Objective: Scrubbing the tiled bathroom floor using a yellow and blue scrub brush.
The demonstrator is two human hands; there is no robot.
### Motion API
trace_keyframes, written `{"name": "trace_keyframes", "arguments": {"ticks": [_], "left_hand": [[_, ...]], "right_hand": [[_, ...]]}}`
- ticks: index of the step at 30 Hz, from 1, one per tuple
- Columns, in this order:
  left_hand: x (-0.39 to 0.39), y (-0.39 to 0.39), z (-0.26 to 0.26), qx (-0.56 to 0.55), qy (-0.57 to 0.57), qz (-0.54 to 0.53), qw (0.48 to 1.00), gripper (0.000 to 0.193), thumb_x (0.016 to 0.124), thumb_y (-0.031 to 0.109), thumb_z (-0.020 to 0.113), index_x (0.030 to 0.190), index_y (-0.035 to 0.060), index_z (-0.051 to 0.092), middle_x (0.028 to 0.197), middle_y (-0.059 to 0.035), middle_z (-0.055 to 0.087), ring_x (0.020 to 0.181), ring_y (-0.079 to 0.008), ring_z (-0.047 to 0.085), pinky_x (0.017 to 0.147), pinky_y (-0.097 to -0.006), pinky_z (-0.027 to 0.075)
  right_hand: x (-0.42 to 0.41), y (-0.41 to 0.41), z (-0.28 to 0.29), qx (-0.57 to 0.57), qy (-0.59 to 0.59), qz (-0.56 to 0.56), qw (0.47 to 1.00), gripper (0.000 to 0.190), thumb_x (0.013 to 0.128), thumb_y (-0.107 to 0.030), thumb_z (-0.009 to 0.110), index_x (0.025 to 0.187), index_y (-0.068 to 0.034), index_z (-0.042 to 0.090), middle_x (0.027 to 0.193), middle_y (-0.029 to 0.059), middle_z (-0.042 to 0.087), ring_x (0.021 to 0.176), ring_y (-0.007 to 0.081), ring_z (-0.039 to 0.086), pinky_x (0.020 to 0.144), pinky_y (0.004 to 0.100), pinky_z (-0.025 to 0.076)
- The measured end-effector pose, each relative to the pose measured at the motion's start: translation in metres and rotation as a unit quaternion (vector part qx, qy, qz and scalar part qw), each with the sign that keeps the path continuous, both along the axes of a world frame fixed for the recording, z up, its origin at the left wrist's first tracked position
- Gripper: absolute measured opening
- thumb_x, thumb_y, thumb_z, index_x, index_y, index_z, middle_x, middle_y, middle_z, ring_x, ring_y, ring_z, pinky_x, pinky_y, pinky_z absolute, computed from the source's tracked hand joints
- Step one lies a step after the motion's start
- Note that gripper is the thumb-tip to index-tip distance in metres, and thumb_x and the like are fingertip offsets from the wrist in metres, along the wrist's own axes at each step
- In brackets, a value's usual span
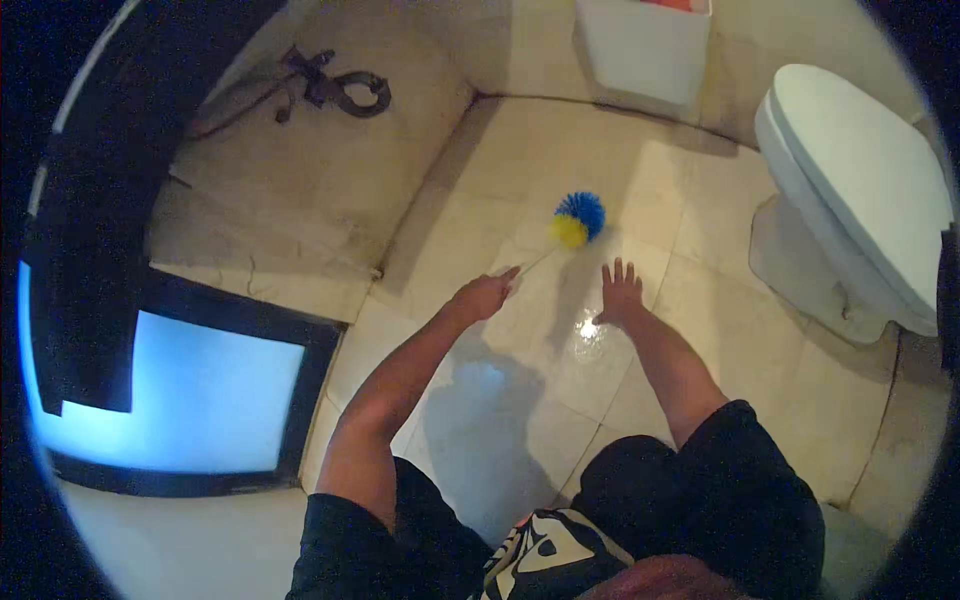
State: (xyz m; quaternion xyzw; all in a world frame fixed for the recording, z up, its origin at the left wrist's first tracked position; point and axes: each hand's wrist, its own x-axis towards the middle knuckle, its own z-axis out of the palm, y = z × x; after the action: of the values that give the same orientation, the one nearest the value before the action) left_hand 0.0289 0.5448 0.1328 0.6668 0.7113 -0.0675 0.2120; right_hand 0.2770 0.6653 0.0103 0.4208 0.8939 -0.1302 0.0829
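My left hand [484, 296] is closed around the thin pale handle of a round bristle brush [581, 219], whose head has blue and yellow bristles. The handle runs up and to the right from my fist to the brush head, which is over the tiled floor [480, 232]; whether the bristles touch it I cannot tell. My right hand [621, 292] holds nothing. Its fingers are spread, pointing toward the far wall, just below and to the right of the brush head. A bright light reflection lies on the tiles beside its thumb.
A white toilet [855, 172] with its lid down stands at the right. Near the far wall is a white bin [645, 52] with something red inside. A dark metal fitting [315, 79] with a ring is on the left wall. A dark-framed doorway [315, 390] lies at the lower left.
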Motion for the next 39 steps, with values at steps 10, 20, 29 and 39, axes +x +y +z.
{"name": "trace_keyframes", "arguments": {"ticks": [10,20,29,39], "left_hand": [[0.009,0.002,0.039,-0.073,0.064,-0.058,0.994,0.046,0.088,0.022,0.031,0.132,0.0145,0.024,0.08,-0.0248,0.058,0.068,-0.0378,0.057,0.058,-0.0465,0.044],[0.01,-0.003,0.054,-0.123,0.103,-0.025,0.987,0.048,0.087,0.019,0.035,0.133,0.015,0.023,0.087,-0.0213,0.059,0.07,-0.0373,0.058,0.06,-0.0465,0.045],[-0.05,0.049,-0.044,0.105,-0.024,-0.06,0.992,0.048,0.081,0.014,0.039,0.129,0.0075,0.031,0.085,-0.0218,0.057,0.066,-0.0377,0.055,0.059,-0.0452,0.044],[-0.073,0.146,-0.122,0.202,-0.086,-0.064,0.973,0.053,0.08,0.007,0.042,0.131,0.0133,0.031,0.07,-0.0158,0.059,0.051,-0.0296,0.051,0.05,-0.0391,0.041]], "right_hand": [[-0.006,-0.004,0.012,0.021,-0.03,-0.049,0.998,0.108,0.048,-0.048,0.076,0.133,-0.011,0.021,0.138,0.0148,0.02,0.124,0.0323,0.025,0.091,0.0453,0.033],[-0.028,0.026,0.002,-0.064,-0.108,0.004,0.992,0.094,0.05,-0.046,0.075,0.125,-0.008,0.033,0.135,0.0218,0.019,0.119,0.0389,0.029,0.083,0.0478,0.037],[-0.054,0.047,-0.013,-0.004,0.073,-0.089,0.993,0.095,0.059,-0.043,0.07,0.133,-0.011,0.019,0.135,0.0215,0.016,0.121,0.0414,0.021,0.089,0.0584,0.027],[-0.075,0.068,-0.017,-0.045,0.062,-0.157,0.985,0.103,0.056,-0.039,0.073,0.136,-0.015,0.011,0.141,0.0142,0.004,0.127,0.0366,0.01,0.092,0.062,0.018]]}}
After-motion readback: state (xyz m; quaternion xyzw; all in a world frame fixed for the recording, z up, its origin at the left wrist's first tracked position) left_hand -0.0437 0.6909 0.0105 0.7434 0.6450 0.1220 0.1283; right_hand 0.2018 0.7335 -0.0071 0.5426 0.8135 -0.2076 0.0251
